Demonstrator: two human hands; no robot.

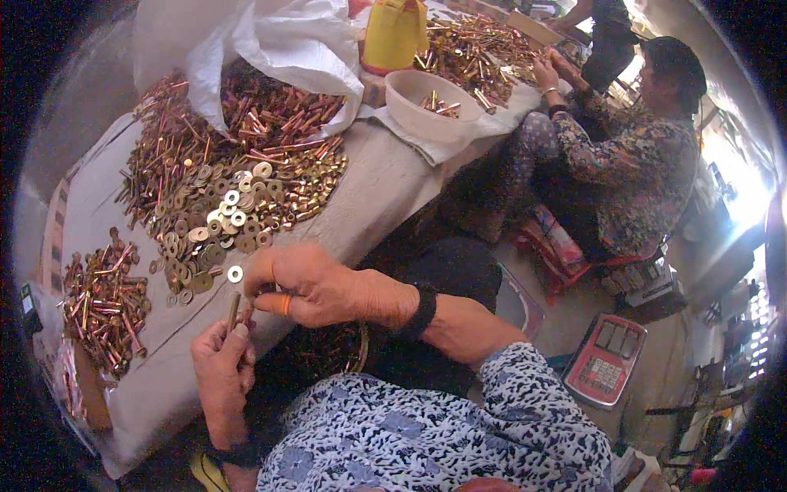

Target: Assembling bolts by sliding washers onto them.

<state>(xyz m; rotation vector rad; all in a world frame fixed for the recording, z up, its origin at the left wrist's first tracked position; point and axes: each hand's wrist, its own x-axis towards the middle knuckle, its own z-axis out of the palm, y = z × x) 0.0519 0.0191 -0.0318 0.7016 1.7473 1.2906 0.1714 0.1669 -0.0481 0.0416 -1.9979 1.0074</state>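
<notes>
Far to my left, a small heap of copper bolts (102, 303) lies on the bench (369, 197). The bolts point every which way.

Next comes my left hand (221, 357). It is low, near the bench edge, and its fingers are closed around a thin brass rod (234, 310). The rod stands almost straight up. Its long way runs up and down, and its top leans a little to the right. The top end pokes out above my fingers.

Just above the rod a single washer (235, 274) lies flat on the bench. Behind it is a big pile of washers (221, 221), and more rods and bolts are spread further back.

My right hand (307, 283) is just to the right of the rod's top. Its fingers are pinched close together at the tip of the rod. I cannot tell if there is a small piece between them.

In my lap, under my hands, is a dark bowl (328, 353) with small brass bits in it.

At the back, a white bag (279, 41) lies open, and copper pins spill out of it. To the right of it stands a yellow jug (393, 33). In front of the jug is a white bowl (426, 102) with only a few brass bits inside.

Far right, another person (631, 148) sits at the bench. A red scale (605, 361) sits on the floor.
</notes>
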